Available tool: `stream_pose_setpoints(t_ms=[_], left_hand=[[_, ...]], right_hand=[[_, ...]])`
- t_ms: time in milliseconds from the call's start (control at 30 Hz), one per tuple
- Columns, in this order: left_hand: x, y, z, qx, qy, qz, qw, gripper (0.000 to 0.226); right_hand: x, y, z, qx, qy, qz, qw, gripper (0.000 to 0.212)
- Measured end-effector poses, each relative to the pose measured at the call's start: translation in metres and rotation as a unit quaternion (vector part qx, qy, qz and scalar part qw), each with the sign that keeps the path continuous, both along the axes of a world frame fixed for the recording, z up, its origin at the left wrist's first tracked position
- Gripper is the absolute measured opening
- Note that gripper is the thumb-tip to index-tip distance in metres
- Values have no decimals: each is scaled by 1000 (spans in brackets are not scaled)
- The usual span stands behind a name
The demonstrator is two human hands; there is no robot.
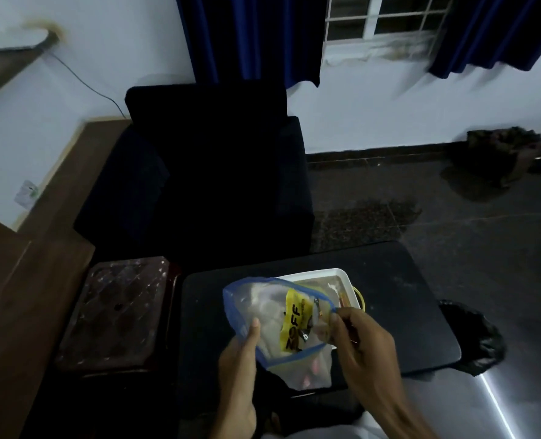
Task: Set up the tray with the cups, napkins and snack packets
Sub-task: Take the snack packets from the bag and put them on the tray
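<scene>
Item, largest first, all placed against the white tray [342, 274]. Dark armchair [199, 172]: behind the tray and to its left, not involved. Black table [405, 296]: carries the tray, with bare top to the tray's right. Dark red stool [117, 312]: left of the tray, off the table. Black plastic bag [475, 337]: right of the tray, past the table's edge. The tray itself: something lies in it, but the zip bag hides most of it and I cannot tell what. Clear zip bag [263, 312], blue-rimmed: held up in front of the tray's near side, mouth pulled open and tilted. Left hand [240, 359]: grips the bag's left edge, thumb laid on the film. Right hand [358, 340]: pinches the rim on the tray side. Yellow snack packet [296, 324]: inside the bag, among pale contents I cannot identify; no cups are visible to me. Risks, as I judge them: the film is thin and each hand holds only an edge, so a slipped pinch would let the open mouth drop and spill the contents onto the table or over its near edge, not into the tray. Tipping too fast would dump everything in a heap. The poor light makes a misjudged aim more likely.
</scene>
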State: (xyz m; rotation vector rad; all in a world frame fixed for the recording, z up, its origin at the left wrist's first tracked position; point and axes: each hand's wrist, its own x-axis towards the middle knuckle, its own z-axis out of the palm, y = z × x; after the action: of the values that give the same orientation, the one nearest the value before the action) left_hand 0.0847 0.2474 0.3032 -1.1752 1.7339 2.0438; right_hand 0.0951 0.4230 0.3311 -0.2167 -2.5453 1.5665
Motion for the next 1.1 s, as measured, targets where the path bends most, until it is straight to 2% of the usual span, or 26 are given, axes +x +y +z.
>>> stream_pose_setpoints(t_ms=[67, 167, 333, 400, 467, 533, 600, 700, 767, 900, 967, 1100], left_hand=[[-7, 22, -3, 30, -28, 5, 999, 32], [-14, 58, 0, 91, 18, 14, 996, 34], [-14, 121, 14, 144, 83, -49, 985, 41], [-14, 144, 22, 139, 96, -69, 983, 41], [-13, 164, 25, 122, 106, -83, 983, 38], [-14, 185, 26, 91, 101, -93, 986, 35], [-15, 189, 24, 63, 107, -84, 989, 36], [-15, 205, 28, 41, 117, -72, 990, 38], [-12, 211, 29, 27, 131, -77, 988, 40], [-9, 218, 32, 34, 152, -73, 985, 41], [-9, 219, 31, 33, 152, -70, 985, 41], [-10, 214, 27, 31, 144, -66, 987, 43]], right_hand=[[-3, 19, -3, -12, -5, 0, 1000, 19], [-3, 58, -4, -12, -22, 20, 1000, 17], [6, 147, -3, 89, -44, 25, 995, 26], [8, 174, 0, 171, -64, 51, 982, 27], [2, 190, 7, 232, -12, 78, 970, 18], [-14, 201, 14, 231, 61, 157, 958, 12], [-43, 193, 15, 267, 67, 300, 913, 21], [-86, 176, 1, 405, 9, 451, 795, 34], [-106, 166, -10, 482, 13, 489, 727, 35], [-123, 161, -30, 555, 8, 526, 645, 30], [-124, 161, -37, 571, 0, 531, 626, 27], [-118, 153, -41, 564, 37, 540, 623, 24]])
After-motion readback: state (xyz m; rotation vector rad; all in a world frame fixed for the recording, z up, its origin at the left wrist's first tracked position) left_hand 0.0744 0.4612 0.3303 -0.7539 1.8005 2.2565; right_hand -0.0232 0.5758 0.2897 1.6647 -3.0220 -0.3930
